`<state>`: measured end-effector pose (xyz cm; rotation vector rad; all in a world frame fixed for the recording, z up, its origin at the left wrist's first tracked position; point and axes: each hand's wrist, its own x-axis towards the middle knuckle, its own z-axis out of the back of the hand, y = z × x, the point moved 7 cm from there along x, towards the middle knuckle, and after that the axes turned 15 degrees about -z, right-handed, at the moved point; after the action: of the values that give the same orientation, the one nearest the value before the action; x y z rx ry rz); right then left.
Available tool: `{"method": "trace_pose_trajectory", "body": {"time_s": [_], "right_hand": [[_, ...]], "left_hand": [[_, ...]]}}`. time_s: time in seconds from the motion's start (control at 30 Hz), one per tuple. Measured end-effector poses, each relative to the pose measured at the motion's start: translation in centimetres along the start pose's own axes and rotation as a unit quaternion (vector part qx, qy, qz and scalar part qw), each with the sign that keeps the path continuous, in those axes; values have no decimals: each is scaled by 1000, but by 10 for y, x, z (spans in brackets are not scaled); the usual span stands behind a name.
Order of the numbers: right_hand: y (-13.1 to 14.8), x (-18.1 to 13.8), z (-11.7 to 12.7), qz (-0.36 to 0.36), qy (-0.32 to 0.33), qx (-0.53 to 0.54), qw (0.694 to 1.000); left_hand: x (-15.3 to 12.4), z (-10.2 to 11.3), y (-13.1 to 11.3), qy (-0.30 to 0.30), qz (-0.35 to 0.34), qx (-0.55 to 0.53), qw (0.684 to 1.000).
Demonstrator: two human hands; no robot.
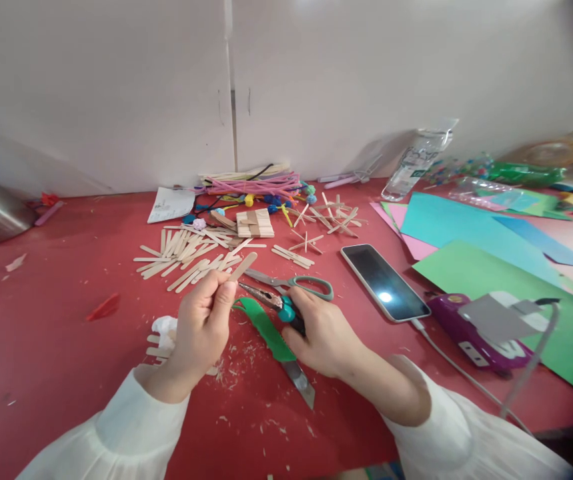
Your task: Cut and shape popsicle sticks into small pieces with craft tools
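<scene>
My left hand (201,327) is closed, pinching a wooden craft stick (244,266) between thumb and fingers. Closed around the teal and black handles is my right hand (325,335), holding long-nose pliers (265,297) whose jaws point at the stick near my left fingertips. Whether the jaw tips touch the stick I cannot tell. Below the pliers a knife with a green handle (267,333) lies on the red table (246,433), among small wood shavings. Scissors with grey-green handles (323,287) lie just behind the pliers.
Loose craft sticks (176,250), a stick stack (255,223), pink pipe cleaners (251,183) and stick stars (336,217) lie at the back. Right are a phone (383,280), a purple power strip (471,333), a cable, coloured paper (476,230) and a tilted bottle (419,163).
</scene>
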<state>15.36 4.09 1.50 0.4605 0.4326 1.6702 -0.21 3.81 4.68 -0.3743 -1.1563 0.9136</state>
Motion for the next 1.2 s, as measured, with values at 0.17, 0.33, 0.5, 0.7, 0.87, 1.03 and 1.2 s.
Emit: {"method": "trace_pose_trajectory", "body": {"time_s": [0.17,0.33,0.5,0.7,0.87,1.03,1.2], "right_hand": [[2,-2,-1,2,1,18,1000],[5,-3,0,9,-4,8,1000],[4,-3,1,0,2,-18,1000],[2,-4,-2,-6,18,-38,999],[2,-3,-3,-7,25,-41,999],[2,-3,-2,-8,32,-43,999],[1,-4,-4,-10,42,-49,998]], "left_hand": [[-2,-1,11,-12,31,-66,997],[-2,-1,14,-16,36,-95,995],[0,-1,7,0,14,-74,997],[1,-1,2,16,-23,-42,999],[0,-1,2,22,-25,-34,999],[2,1,0,30,-32,-7,999],[3,1,1,36,-40,-1,999]]}}
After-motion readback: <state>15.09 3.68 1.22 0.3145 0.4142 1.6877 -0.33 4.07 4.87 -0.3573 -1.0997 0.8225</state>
